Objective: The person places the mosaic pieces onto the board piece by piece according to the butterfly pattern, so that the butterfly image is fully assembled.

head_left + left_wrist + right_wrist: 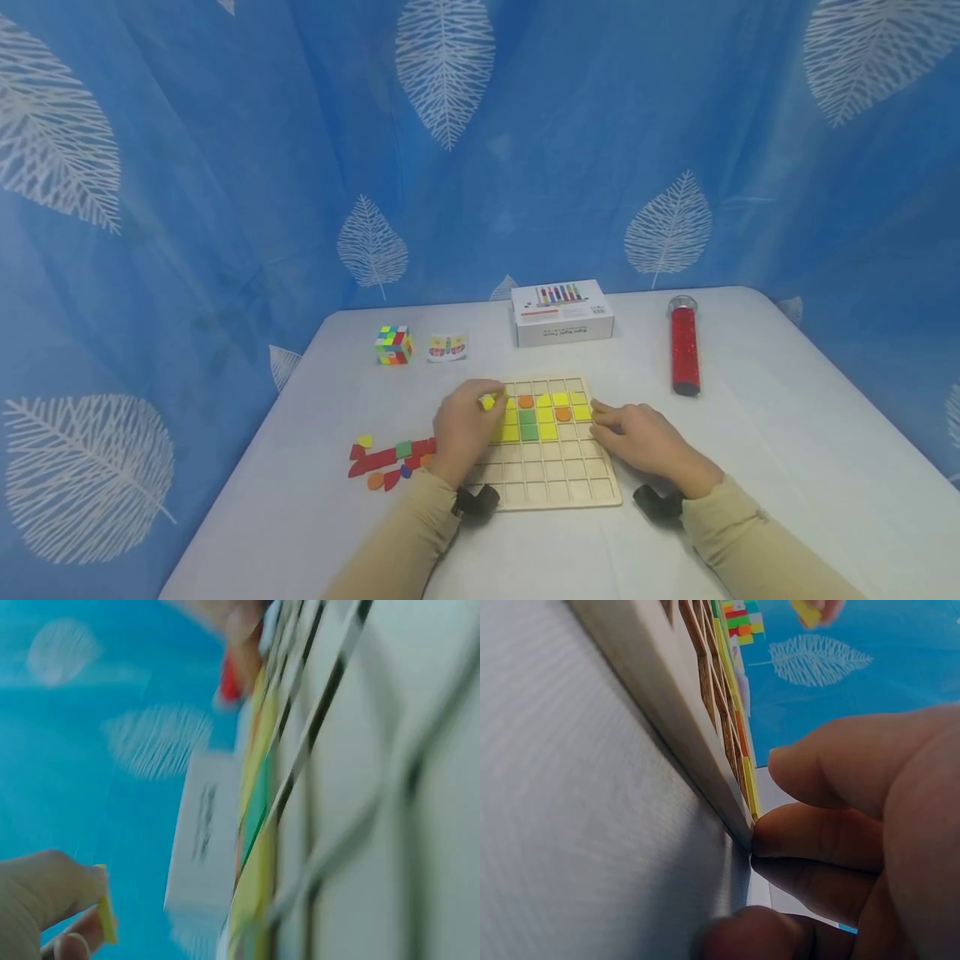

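A square wooden grid board (555, 472) lies on the table, its upper cells filled with yellow, green and orange tiles. Between thumb and finger, my left hand (462, 423) pinches a small yellow tile (107, 918), raised over the board's left side. Yellow tiles (509, 432) and two green tiles (528, 424) sit in the cells close by. At the board's right edge rests my right hand (636, 435), its fingertips (774, 832) touching the wooden side and the thumb apart from it. The right hand holds nothing.
Loose red, orange, green and blue pieces (375, 460) lie left of the board. Behind it stand a puzzle cube (393, 345), a small picture card (447, 347) and a white box (562, 315). A red glittery tube (685, 350) lies at the right.
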The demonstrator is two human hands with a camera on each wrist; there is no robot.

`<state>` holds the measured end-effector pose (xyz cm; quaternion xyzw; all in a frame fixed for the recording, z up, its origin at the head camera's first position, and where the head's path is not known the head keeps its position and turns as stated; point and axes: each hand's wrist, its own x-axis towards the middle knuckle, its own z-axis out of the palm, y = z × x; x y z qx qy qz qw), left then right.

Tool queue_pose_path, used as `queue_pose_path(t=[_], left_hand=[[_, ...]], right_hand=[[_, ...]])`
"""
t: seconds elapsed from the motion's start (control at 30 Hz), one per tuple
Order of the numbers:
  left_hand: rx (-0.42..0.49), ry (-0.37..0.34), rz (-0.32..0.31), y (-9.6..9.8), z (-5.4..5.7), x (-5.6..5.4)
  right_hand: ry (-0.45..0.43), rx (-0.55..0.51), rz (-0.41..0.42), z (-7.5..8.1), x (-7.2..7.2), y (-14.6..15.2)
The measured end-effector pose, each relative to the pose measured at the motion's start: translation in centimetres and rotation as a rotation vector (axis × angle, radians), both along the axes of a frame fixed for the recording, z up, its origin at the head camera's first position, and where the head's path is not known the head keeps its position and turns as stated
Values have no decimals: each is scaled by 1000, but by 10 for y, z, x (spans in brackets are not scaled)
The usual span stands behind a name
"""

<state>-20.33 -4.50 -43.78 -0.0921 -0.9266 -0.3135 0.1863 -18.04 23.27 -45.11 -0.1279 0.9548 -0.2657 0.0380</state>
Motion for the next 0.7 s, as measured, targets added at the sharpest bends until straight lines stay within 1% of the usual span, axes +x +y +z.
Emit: queue_pose_path(t=[0.13,0.2,0.37,0.4,0.43,0.47,0.53,0.63,0.7], left_hand=[[-25,16,-111,25,-3,1],[-50,2,-172,35,-5,2],[-181,-39,-371,50,-14,5],[-213,-39,-405,52,-17,5],[-249,-23,-432,53,-19,6],[-282,-2,-447,54,-21,6],[-330,43,-458,55,-25,7],[-349,109,-446,55,-27,7],[-348,129,-445,54,-27,8]], right_hand=[[2,6,0,0,-1,0],[7,5,8,1,-1,0],[27,-5,24,2,-2,-1],[28,-9,24,2,-1,-1],[31,-13,23,2,-1,-2],[32,-16,26,2,-1,-2],[33,-21,28,1,-1,-2],[39,-18,20,0,-1,-1],[39,-14,15,-2,-1,1]])
